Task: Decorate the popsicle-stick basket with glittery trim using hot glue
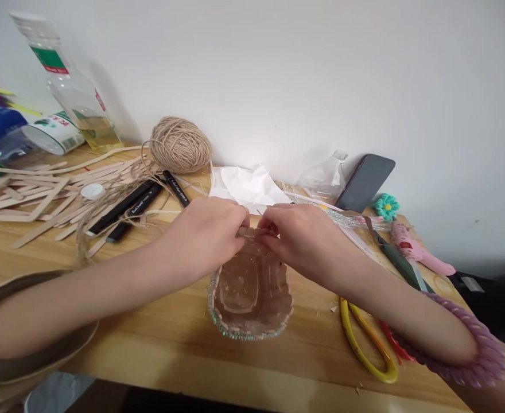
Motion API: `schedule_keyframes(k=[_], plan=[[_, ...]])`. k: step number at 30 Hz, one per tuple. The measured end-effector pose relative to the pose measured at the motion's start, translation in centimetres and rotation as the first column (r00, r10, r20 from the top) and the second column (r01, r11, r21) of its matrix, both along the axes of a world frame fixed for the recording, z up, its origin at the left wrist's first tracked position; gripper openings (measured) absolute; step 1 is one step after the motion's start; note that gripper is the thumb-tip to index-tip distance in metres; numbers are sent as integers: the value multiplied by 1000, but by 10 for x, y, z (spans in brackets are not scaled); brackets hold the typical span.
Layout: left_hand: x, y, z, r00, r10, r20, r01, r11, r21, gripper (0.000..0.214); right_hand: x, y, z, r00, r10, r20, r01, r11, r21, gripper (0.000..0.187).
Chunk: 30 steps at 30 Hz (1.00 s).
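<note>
A clear plastic container (pixel 252 287) sits on the wooden table in front of me, its inside facing me. Silvery, glittering trim (pixel 235 334) runs along its near edge, with small pale pieces beside it. My left hand (pixel 213 232) pinches the far rim of the container, thumb and fingers closed. Just to the right, my right hand (pixel 306 238) has its fingers pressed together on the same rim. The two hands almost meet. Whether the fingertips also hold a bit of trim is hidden.
Wooden sticks (pixel 41 198), black markers (pixel 134 209), a twine ball (pixel 181 144) and a glass bottle (pixel 80 97) are on the left. White tissue (pixel 252 183) lies behind. On the right are a phone (pixel 366 182), pink glue gun (pixel 418 249), yellow-handled scissors (pixel 364 344) and a crocheted flower (pixel 385 206).
</note>
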<state>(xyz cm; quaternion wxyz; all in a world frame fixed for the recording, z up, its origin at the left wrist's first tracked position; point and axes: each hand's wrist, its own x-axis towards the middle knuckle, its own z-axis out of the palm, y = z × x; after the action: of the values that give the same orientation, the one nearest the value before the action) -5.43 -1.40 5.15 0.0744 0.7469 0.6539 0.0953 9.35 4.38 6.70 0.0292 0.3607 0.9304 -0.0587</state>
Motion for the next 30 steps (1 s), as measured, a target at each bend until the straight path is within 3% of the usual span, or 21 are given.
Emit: schedule_keyframes(k=[11, 16, 21, 24, 28, 30], plan=[[-1, 3, -2, 997, -60, -39, 58, 997, -50, 25, 1, 1, -3, 987, 110, 118, -123, 986, 109, 11], [-3, 9, -4, 993, -115, -39, 116, 992, 45, 16, -1, 1, -1, 992, 83, 96, -89, 994, 62, 13], [-4, 13, 3, 986, -163, 35, 166, 978, -124, 9, -1, 1, 1, 992, 90, 90, -93, 995, 30, 5], [-7, 11, 8, 975, -195, 105, 208, 968, -142, 3, 2, 2, 1, 993, 82, 83, -84, 996, 17, 24], [-15, 10, 16, 967, -110, 228, 146, 978, -146, 14, 10, 8, 11, 992, 97, -82, -100, 994, -35, 27], [-20, 9, 23, 945, -86, 316, 108, 993, -50, 19, 16, 11, 19, 973, 78, -218, -97, 992, -77, 23]])
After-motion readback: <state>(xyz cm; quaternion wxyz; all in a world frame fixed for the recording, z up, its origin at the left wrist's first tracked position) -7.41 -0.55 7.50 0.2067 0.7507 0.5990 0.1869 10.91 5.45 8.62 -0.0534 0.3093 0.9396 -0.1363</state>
